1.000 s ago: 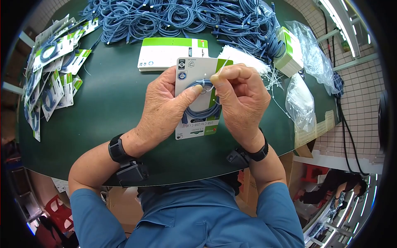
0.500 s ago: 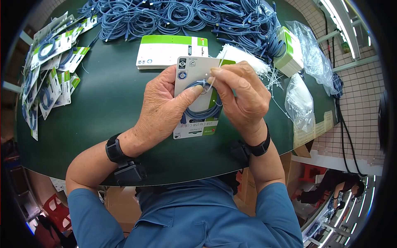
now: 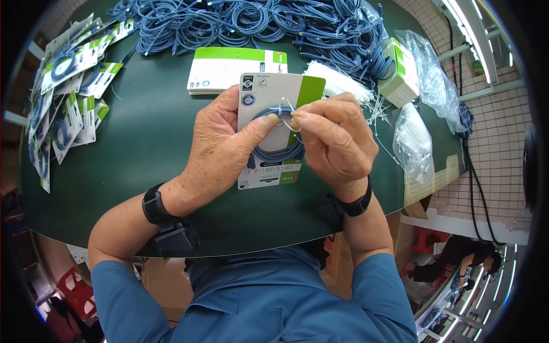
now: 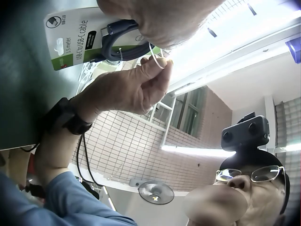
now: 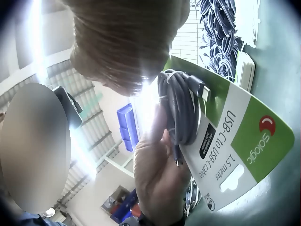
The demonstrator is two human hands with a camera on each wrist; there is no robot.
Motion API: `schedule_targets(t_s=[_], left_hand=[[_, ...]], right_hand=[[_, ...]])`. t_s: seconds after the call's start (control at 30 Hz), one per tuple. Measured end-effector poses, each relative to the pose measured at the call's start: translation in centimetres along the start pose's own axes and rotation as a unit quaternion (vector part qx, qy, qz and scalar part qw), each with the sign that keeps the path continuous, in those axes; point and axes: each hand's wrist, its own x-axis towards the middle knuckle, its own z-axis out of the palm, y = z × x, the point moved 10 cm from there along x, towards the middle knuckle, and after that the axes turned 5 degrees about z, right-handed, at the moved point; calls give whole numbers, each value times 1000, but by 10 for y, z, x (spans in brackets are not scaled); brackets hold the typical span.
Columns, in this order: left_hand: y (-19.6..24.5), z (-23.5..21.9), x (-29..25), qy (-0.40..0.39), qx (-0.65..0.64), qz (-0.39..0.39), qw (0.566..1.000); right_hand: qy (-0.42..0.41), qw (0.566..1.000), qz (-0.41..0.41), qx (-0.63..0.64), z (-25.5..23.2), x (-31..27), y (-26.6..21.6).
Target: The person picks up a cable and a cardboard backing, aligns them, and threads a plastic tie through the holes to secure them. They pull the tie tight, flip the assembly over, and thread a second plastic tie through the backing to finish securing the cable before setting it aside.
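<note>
A white and green card (image 3: pixel 274 87) printed "USB-C to USB-C cable" is held upright over the table by my left hand (image 3: pixel 220 143). A blue coiled cable (image 3: pixel 278 154) lies against its face, and my left thumb presses on the top of the coil. Beside it, my right hand (image 3: pixel 341 137) pinches a thin white cable tie (image 4: pixel 154 55) between thumb and forefinger. The tie curves out from the upper part of the coil. In the right wrist view the cable's connector (image 5: pixel 205 92) stands out beside the coil, while the right hand's back hides its fingertips.
Behind the card lies a stack of flat cards (image 3: pixel 220 71), with a heap of blue cables (image 3: pixel 251 26) beyond. White cable ties (image 3: pixel 340 80), a card block (image 3: pixel 400 77) and plastic bags (image 3: pixel 414 137) sit to the right. Finished-looking carded cables (image 3: pixel 71 103) pile up at left.
The tie's free end pointed up and right above the right fingers; now a short end points up-left. The right fingertips have dropped slightly, and the card has shifted a little up and left.
</note>
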Motion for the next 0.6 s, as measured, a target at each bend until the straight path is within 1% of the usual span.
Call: schedule_targets(t_s=[0.17, 0.6], left_hand=[[4, 1, 0, -5, 11, 10, 1000], [2, 2, -1, -12, 15, 4, 1000]], right_hand=[[23, 999, 26, 10, -2, 1, 5], [22, 999, 31, 9, 0, 2, 6]])
